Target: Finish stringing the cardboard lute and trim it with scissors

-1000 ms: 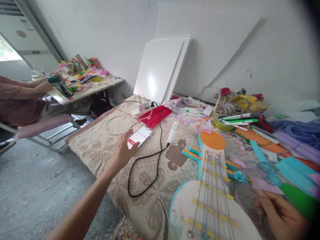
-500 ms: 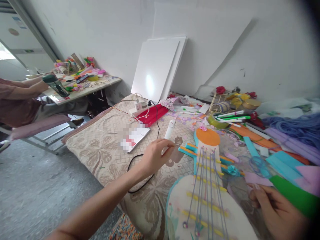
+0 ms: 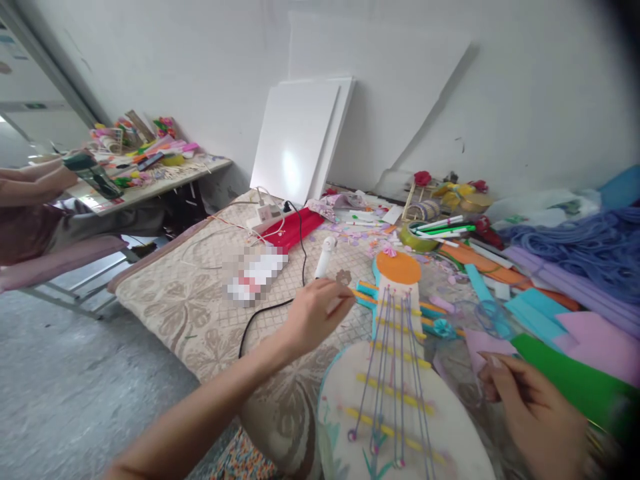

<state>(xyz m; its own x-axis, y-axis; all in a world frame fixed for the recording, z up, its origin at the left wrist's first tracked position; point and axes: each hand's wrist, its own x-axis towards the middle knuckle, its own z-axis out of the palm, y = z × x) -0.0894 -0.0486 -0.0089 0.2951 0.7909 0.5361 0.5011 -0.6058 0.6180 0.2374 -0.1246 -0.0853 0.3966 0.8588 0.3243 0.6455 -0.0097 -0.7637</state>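
A guitar-like craft piece [image 3: 395, 393] with an orange round head, blue edging, yellow bars and purple strings lies in front of me. My left hand [image 3: 317, 313] is closed in a pinch beside the orange-and-blue pegs at the left of its neck; what the fingertips hold, if anything, is too small to tell. On the right, my right hand [image 3: 530, 400] has thumb and fingers pressed together at a pink paper piece [image 3: 487, 347]; whether it grips the paper is unclear. A white glue gun [image 3: 326, 259] stands just behind my left hand.
A phone [image 3: 255, 277], a power strip [image 3: 267, 215] and a black cable lie on the left. Colored paper, pens, tape and purple cord [image 3: 580, 243] crowd the right side. White boards [image 3: 295, 137] lean on the wall. Another person sits at a table on the far left.
The view has turned slightly right, so most things sit further left. My left hand has moved closer to the craft piece's pegs. My right hand stays near the pink paper.
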